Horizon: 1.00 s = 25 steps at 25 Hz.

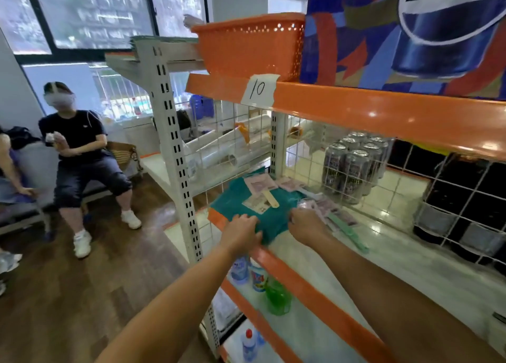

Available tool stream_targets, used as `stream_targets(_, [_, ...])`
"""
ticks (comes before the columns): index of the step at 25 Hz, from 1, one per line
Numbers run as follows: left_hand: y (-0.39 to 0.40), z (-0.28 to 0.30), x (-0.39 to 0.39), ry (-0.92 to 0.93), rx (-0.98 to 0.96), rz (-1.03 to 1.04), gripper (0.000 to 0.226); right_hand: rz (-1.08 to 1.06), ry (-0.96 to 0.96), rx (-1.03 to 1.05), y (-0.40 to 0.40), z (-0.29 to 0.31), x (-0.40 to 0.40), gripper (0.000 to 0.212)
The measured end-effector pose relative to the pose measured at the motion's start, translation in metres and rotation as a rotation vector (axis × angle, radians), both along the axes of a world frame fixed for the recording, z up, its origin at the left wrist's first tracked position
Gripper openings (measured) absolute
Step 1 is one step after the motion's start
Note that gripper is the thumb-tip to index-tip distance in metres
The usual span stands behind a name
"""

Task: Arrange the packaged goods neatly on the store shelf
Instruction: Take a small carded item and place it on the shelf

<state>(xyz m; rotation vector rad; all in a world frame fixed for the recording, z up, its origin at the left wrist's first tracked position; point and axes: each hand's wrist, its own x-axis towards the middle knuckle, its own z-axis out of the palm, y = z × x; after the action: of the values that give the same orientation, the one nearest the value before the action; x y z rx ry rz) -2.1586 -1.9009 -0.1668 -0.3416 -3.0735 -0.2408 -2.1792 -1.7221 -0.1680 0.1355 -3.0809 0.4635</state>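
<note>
A teal cloth (246, 198) lies at the left end of the middle shelf (383, 242). Small pale pink packets (260, 184) and a wooden stick (271, 199) rest on top of it. My left hand (242, 229) presses on the cloth's front edge with fingers curled. My right hand (306, 224) rests on the cloth's right edge, its fingers touching a row of purple-pink packets (331, 210). A green flat strip (347, 232) lies along the shelf beside my right wrist. Whether either hand grips anything is unclear.
A six-pack of cans (353, 168) stands behind a white wire grid. An orange basket (252, 45) sits on the top shelf above a label reading 10 (257, 88). Bottles (257, 275) stand on the lower shelf. A seated person (79, 154) is to the left.
</note>
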Motion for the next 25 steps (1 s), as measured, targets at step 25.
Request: stream_targets(25, [-0.038, -0.022, -0.135, 0.098, 0.105, -0.210, 0.036, -0.458, -0.264, -0.603, -0.068, 0.014, -0.105, 0.009])
